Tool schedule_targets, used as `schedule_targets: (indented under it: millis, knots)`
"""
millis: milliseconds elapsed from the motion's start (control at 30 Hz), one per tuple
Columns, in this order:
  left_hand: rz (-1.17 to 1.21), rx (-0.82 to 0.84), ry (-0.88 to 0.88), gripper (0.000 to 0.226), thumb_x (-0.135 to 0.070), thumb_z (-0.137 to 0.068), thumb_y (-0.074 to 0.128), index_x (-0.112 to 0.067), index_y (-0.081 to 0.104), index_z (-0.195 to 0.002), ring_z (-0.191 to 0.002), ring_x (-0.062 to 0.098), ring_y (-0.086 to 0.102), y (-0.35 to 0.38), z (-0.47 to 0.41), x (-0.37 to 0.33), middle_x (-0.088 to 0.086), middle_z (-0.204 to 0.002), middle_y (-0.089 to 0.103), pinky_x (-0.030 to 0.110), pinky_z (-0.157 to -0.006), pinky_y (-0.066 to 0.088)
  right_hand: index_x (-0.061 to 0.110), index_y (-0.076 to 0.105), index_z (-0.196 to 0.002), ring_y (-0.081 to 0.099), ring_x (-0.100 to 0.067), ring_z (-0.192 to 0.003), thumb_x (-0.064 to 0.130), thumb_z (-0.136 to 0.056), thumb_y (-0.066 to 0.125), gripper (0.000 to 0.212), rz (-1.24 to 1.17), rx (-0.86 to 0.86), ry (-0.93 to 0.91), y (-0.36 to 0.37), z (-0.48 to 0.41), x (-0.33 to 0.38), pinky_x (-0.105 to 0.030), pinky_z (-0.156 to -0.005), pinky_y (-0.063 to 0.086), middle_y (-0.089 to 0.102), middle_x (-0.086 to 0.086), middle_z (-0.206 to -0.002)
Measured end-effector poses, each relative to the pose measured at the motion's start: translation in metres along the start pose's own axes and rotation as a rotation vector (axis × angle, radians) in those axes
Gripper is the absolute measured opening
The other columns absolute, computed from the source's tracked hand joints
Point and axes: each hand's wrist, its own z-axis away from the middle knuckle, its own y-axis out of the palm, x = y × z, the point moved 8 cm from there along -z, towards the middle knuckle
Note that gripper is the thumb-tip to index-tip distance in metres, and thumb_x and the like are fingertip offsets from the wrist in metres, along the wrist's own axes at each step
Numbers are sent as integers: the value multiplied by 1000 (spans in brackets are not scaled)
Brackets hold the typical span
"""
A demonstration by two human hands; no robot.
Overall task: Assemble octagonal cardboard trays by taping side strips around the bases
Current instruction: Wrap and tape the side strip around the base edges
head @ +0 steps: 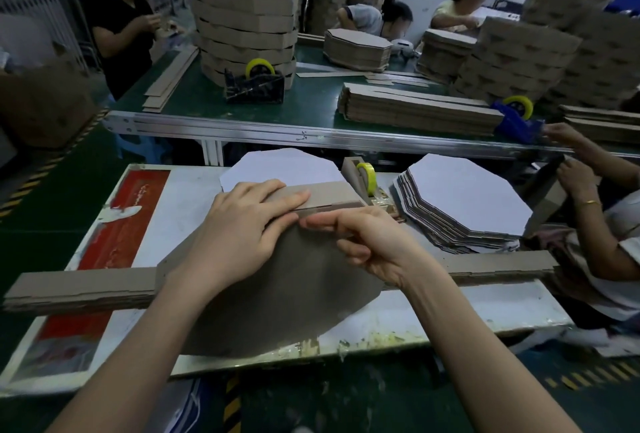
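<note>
- Pressing down with straight, close-set fingers, the left hand [249, 221] is lying flat over the brown corrugated cardboard side strip [329, 192]. It is probably holding the strip square against the base's far edge while the tape takes.
- The grey-brown octagonal cardboard base [277, 297] is lying matte side up in the middle of the scuffed white worktable [166, 214]. It is reaching to the table's near edge, so both hands are working on it without stretching.
- The right hand [370, 242] is stretching its index finger along the joint between strip and base, seemingly smoothing tape there. Its other fingers are curling under, and I cannot tell whether they are pinching anything.
- The tape dispenser with the yellow-green roll [366, 178] is standing just beyond the strip, likely set there for a short reach.
- The stack of white-faced octagonal cardboard sheets [464, 197] is waiting to the right, its stepped edges showing fluted layers.
- The long bundle of flat brown cardboard strips [79, 289] is running across the table on both sides of the base, seemingly as ready stock.
</note>
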Motion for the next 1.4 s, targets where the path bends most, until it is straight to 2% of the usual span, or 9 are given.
schedule_targets:
  millis: [267, 533, 733, 833, 900, 1100, 1233, 1300, 1400]
  knots:
    - [155, -194, -203, 34, -70, -83, 53, -49, 70, -104, -112, 12, 52, -10, -4, -3, -16, -117, 66, 32, -85, 37, 17, 81, -83, 24, -6, -35, 14, -64, 47, 40, 156, -3, -19, -3, -12, 2, -16, -37, 23, 77, -9, -94]
    - [50, -211, -133, 42, -69, -81, 49, -44, 71, -107, -97, 15, 57, -10, -11, -4, -16, -104, 69, 35, -75, 44, 11, 70, -52, 26, -8, -34, 9, -68, 45, 30, 404, 106, -38, -10, -3, 18, -16, -36, 22, 73, -16, -70]
    - [-58, -206, -61, 43, -63, -82, 53, -38, 71, -111, -93, 16, 59, -10, -11, -12, -16, -98, 67, 31, -71, 40, 14, 64, -54, 37, -15, -44, -7, -82, 36, 44, 202, -213, -326, -51, -12, 65, -19, -41, 24, 66, -4, -57]
    - [-136, -173, -39, 50, -63, -80, 55, -35, 68, -118, -96, 18, 61, -9, -7, -16, -12, -105, 68, 34, -76, 44, 13, 74, -90, 58, -10, -76, -1, -93, 42, 35, 428, -364, -340, -64, -26, 66, -23, -65, 52, 72, 9, -86]
    - [-239, -102, -40, 65, -68, -75, 62, -33, 61, -130, -104, 21, 62, -5, -4, -17, -8, -117, 67, 40, -86, 46, 13, 72, -109, 59, -9, -97, 11, -100, 47, 27, 552, -310, -270, -64, -37, 53, -31, -90, 50, 71, 5, -107]
    - [-398, 112, -77, 114, -87, -63, 51, -28, 12, -152, -138, 21, 32, 10, -30, -36, -6, -145, 43, 51, -112, 20, -10, 54, -88, 44, -15, -75, 44, -102, 45, 57, 655, -191, -209, -50, -43, 40, -34, -71, 32, 48, -7, -77]
    - [-328, 135, -69, 95, -80, -74, 51, -22, 24, -145, -119, 20, 50, 26, -52, -60, -3, -128, 52, 35, -87, 40, -10, 51, -84, 37, -18, -71, 44, -101, 47, 56, 671, -157, -230, -48, -40, 45, -35, -68, 29, 41, -7, -73]
    - [-365, 111, -50, 70, -79, -79, 45, -26, 42, -124, -106, 18, 57, 25, -53, -59, -5, -114, 58, 32, -72, 37, -9, 46, -78, 33, -19, -67, 43, -102, 47, 57, 697, -153, -240, -53, -35, 46, -33, -65, 26, 36, -7, -71]
    - [-300, 32, -19, 67, -85, -74, 35, -31, 49, -113, -97, 16, 60, 11, -44, -51, -10, -105, 62, 31, -65, 37, -8, 51, -76, 34, -17, -66, 42, -101, 49, 57, 770, -139, -268, -60, -28, 54, -33, -64, 27, 36, -10, -69]
